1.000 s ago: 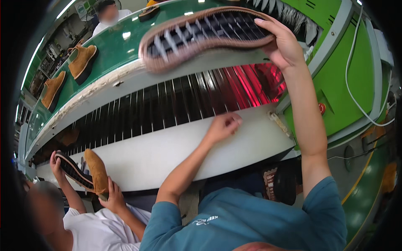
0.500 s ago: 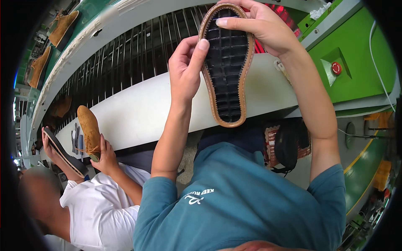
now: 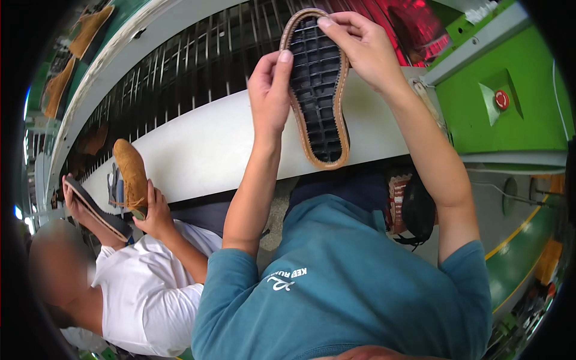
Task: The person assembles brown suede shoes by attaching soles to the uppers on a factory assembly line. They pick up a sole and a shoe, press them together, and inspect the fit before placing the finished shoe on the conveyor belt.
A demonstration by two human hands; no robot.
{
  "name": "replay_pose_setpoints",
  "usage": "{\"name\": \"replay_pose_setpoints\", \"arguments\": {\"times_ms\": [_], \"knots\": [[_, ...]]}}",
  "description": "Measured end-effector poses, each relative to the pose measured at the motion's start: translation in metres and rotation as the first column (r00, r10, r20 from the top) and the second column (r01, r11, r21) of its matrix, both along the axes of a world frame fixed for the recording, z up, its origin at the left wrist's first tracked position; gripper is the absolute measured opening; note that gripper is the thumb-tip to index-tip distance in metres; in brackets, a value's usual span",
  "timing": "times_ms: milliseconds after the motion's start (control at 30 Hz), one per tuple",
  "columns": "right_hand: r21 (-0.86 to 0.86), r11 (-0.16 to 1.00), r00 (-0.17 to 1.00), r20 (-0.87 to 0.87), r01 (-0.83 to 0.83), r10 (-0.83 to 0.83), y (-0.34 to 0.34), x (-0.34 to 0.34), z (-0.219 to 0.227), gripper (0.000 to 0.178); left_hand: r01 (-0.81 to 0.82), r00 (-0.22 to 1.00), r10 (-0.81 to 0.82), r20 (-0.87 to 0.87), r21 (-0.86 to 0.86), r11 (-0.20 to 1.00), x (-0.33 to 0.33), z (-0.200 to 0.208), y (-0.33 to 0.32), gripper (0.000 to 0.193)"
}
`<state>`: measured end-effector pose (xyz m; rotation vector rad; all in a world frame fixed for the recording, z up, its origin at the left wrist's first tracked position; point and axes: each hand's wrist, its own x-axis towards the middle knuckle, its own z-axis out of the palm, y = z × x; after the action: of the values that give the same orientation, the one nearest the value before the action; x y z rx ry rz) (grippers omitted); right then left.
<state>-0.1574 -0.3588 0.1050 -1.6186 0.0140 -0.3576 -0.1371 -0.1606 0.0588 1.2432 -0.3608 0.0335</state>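
Note:
A shoe sole (image 3: 316, 90) with a black ribbed inner face and a tan stitched rim is held up in front of me, toe end away. My left hand (image 3: 270, 90) grips its left edge, thumb lying on the rim. At the upper right edge my right hand (image 3: 366, 51) pinches the sole, its thumb near the toe and the index finger curled by it. Fingers behind the sole are hidden. Below it runs a white ledge (image 3: 198, 162).
On the left a co-worker in white holds a tan suede shoe (image 3: 131, 174) and a dark sole (image 3: 99, 210). Metal rollers (image 3: 180, 78) lie beyond the ledge. A green machine panel with a red button (image 3: 501, 100) stands at right. Tan shoes (image 3: 90, 30) sit at upper left.
My right hand has shifted around the sole's toe end, its thumb now closer to the right rim. The sole has tilted slightly, and the view has shifted a little.

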Motion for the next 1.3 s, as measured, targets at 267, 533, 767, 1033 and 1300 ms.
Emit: {"name": "replay_pose_setpoints", "arguments": {"times_ms": [267, 533, 767, 1033, 1300], "knots": [[-0.080, 0.975, 0.943, 0.279, 0.209, -0.180, 0.029, 0.007, -0.010, 0.036, -0.478, 0.822, 0.346, 0.453, 0.218, 0.851, 0.029, 0.023, -0.019, 0.030], [-0.040, 0.987, 0.964, 0.227, 0.154, -0.141, 0.020, 0.009, -0.007, 0.041, -0.233, 0.942, 0.181, 0.284, 0.161, 0.959, 0.028, 0.037, -0.007, 0.031], [-0.050, 0.997, 0.997, 0.058, 0.055, -0.052, 0.010, 0.029, -0.048, 0.040, -0.231, 0.964, 0.203, 0.171, 0.169, 0.958, 0.053, -0.021, -0.014, 0.038], [-0.826, 0.426, 0.859, 0.126, 0.368, -0.497, -0.200, 0.090, -0.152, 0.079, -0.212, 0.957, 0.264, -0.116, 0.340, 0.916, 0.100, -0.105, 0.018, 0.044], [-0.989, 0.151, 0.675, -0.119, -0.011, -0.728, -0.352, 0.095, -0.197, 0.125, -0.171, 0.952, 0.260, -0.162, 0.423, 0.890, 0.092, -0.094, 0.011, 0.047]]}}
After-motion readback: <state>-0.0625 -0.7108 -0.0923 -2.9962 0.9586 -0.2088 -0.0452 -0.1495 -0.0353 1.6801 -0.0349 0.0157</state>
